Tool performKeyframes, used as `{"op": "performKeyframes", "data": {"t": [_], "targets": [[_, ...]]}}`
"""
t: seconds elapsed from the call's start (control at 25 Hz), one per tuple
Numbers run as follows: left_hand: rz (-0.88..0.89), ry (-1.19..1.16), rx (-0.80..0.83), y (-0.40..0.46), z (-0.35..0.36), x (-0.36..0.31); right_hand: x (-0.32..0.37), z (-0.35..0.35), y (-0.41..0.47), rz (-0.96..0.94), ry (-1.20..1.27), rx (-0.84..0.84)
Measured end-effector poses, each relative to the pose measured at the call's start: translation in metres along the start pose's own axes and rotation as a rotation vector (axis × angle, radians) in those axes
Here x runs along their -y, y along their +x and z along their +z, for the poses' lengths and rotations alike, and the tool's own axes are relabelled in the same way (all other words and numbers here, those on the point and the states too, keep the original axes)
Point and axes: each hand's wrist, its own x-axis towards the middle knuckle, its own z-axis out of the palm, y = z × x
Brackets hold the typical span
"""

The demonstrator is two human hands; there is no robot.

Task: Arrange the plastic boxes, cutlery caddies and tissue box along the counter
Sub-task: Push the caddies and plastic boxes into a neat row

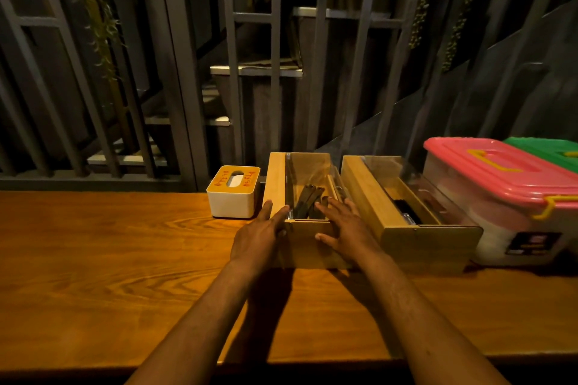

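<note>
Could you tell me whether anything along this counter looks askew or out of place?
Nothing is spilled or damaged. The right caddy sits angled against the straight left caddy, which both hands are on.

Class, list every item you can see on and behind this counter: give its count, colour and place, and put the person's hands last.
Tissue box: one, white with orange top, left of the caddies.
Cutlery caddies: two, light wood, counter centre, side by side.
Plastic boxes: two, clear with pink lid, green lid behind, far right.
Counter: one, orange-brown wood.
Railing: grey bars, behind.
Left hand, right hand: flat, open, on the left caddy.
</note>
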Motion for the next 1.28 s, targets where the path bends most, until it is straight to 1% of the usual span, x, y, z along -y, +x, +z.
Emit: {"op": "performKeyframes", "data": {"t": [0.16,0.32,0.4,0.48,0.56,0.64,0.68,0.76,0.84,0.88,0.96,1.12,1.28], "targets": [[0.008,-0.007,0.012,-0.002,0.001,-0.001,0.0,0.0,0.0,-0.002,-0.017,0.0],[0.004,0.084,0.04,-0.007,-0.004,-0.006,0.007,-0.013,-0.013,-0.024,-0.158,0.061],[-0.011,0.071,0.009,-0.016,-0.008,-0.018,0.007,-0.028,-0.03,-0.045,-0.107,-0.018],[0.008,-0.002,-0.053,-0.025,-0.013,-0.045,-0.01,-0.049,-0.051,-0.034,-0.045,-0.153],[0.071,-0.061,-0.105,-0.032,-0.015,-0.084,-0.048,-0.071,-0.071,0.02,-0.032,-0.259],[0.14,-0.118,-0.123,-0.034,-0.013,-0.128,-0.101,-0.087,-0.084,0.079,-0.074,-0.31],[0.168,-0.119,-0.14,-0.032,-0.009,-0.15,-0.128,-0.093,-0.089,0.099,-0.123,-0.293],[0.197,-0.085,-0.161,-0.024,0.003,-0.186,-0.169,-0.097,-0.095,0.118,-0.196,-0.202],[0.197,-0.036,-0.128,-0.013,0.02,-0.22,-0.197,-0.095,-0.096,0.098,-0.174,-0.15],[0.193,0.006,-0.106,-0.007,0.027,-0.231,-0.206,-0.092,-0.094,0.072,-0.156,-0.164],[0.176,0.079,-0.088,0.002,0.04,-0.243,-0.218,-0.087,-0.088,0.021,-0.147,-0.2],[0.119,0.095,-0.175,0.01,0.052,-0.247,-0.234,-0.082,-0.073,-0.034,-0.178,-0.199],[0.056,0.114,-0.18,0.025,0.053,-0.256,-0.243,-0.092,-0.061,-0.098,-0.176,-0.138]]}}
